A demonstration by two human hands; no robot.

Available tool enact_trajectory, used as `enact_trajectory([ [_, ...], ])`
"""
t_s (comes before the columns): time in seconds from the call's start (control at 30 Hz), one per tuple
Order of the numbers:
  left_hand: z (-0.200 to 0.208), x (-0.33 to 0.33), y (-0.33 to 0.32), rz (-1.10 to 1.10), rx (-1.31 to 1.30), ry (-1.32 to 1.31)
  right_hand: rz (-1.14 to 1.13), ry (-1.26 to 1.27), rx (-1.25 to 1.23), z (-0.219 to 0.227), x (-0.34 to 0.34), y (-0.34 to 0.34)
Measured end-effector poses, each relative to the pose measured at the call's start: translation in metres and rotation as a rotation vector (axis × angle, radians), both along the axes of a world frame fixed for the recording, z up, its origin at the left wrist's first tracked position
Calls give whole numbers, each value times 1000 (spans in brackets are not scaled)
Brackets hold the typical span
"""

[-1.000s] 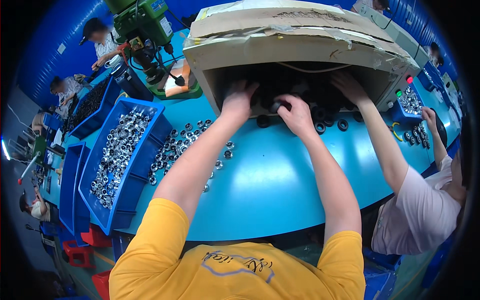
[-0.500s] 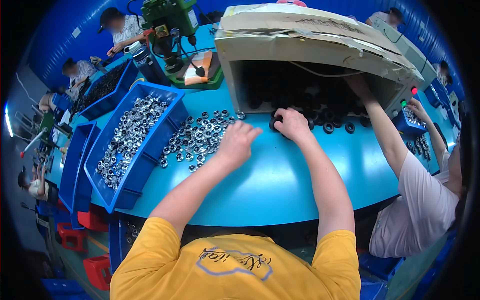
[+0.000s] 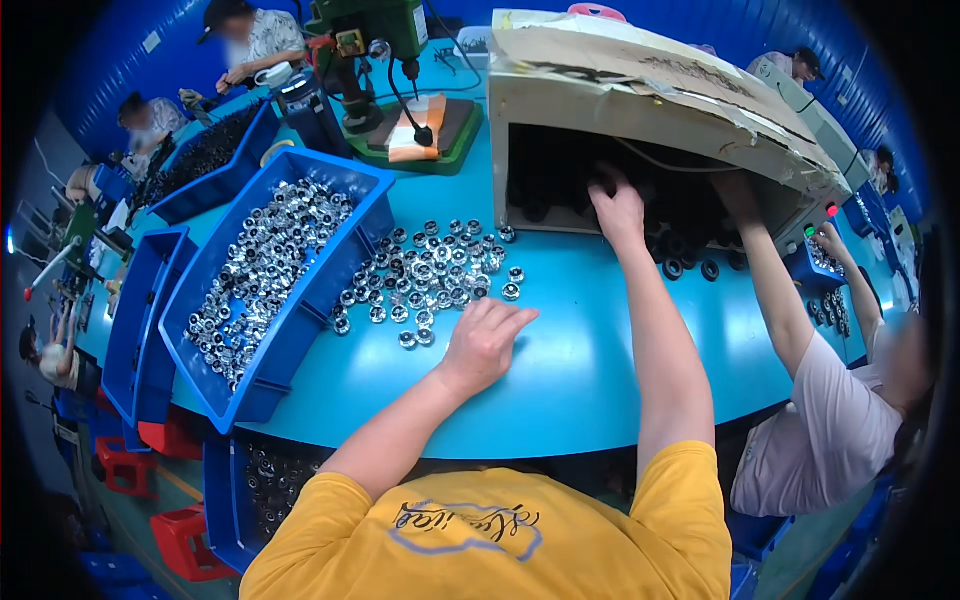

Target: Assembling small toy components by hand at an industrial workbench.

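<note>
Looming largest, one cream cabinet (image 3: 660,105) stands open-fronted, one blue bin (image 3: 372,217) of chromed fittings (image 3: 275,265) to its left. One co-worker's arm (image 3: 768,270) and the right hand (image 3: 620,208) both reach inside, so crowding could cause a bump, scattering black rings (image 3: 677,245); at least two lie at its mouth. The left hand (image 3: 485,345) curls loosely below-left of it; what either hand grips, I cannot tell. Loose fittings (image 3: 440,270) left of it defy counting.

I'm bringing the left hand (image 3: 485,340) from the box (image 3: 650,110) to the near edge of loose metal parts (image 3: 422,273) | I'm sending the right hand (image 3: 617,208) far into the box
</note>
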State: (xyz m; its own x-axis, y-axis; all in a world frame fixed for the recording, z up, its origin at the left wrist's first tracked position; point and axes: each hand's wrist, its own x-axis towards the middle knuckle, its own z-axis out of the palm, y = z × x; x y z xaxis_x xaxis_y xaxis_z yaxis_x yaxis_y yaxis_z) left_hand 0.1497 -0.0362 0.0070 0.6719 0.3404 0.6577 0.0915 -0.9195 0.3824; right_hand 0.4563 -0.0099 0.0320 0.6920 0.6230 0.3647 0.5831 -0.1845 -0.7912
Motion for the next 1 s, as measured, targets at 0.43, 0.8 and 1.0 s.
enact_trajectory([
  [0.43, -6, -9, 10, -42, -207, -94, -28, -34, -151, -41, -43, -89],
  [0.8, -10, -5, 14, -22, -296, -112, 80, 74, 37, -38, -81, -53],
  [1.0, 1, 1, 5, 23, -365, -147, 80, 144, 261, -23, -86, -60],
])
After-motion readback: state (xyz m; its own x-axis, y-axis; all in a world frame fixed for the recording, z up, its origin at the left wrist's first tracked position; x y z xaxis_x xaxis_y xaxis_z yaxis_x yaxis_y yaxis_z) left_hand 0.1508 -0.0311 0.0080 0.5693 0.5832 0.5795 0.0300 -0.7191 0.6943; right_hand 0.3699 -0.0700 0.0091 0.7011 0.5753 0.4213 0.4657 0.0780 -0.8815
